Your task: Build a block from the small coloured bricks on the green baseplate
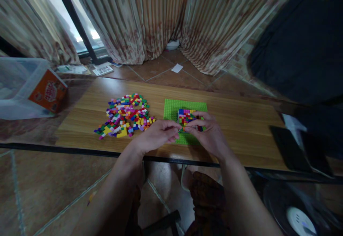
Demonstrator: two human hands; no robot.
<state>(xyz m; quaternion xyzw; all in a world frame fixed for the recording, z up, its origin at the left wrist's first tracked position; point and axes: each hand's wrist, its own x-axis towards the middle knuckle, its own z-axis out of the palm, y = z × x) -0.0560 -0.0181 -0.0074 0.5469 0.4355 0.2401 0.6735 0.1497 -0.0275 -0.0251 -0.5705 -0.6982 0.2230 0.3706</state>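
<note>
A green baseplate [171, 104] lies on the wooden table, carrying a block of multicoloured building bricks [185, 115]. At the near left corner of this block is my left hand [160, 133], thumb and fingers pinched together. Whatever sits between those fingertips is too small to make out. My right hand [210, 132] curls over the block's right and near sides, fingers and thumb closed against it. Its fingers cover part of the bricks. Left of the baseplate, loose bricks [125, 113] of many colours are spread in a pile.
The long wooden table [241, 132] has a dark front edge. A clear plastic bin [21, 86] with an orange label stands at the left. Dark flat objects [292, 146] lie at the right end. Striped curtains [160, 14] hang behind, and a round dark object [289, 207] is low at right.
</note>
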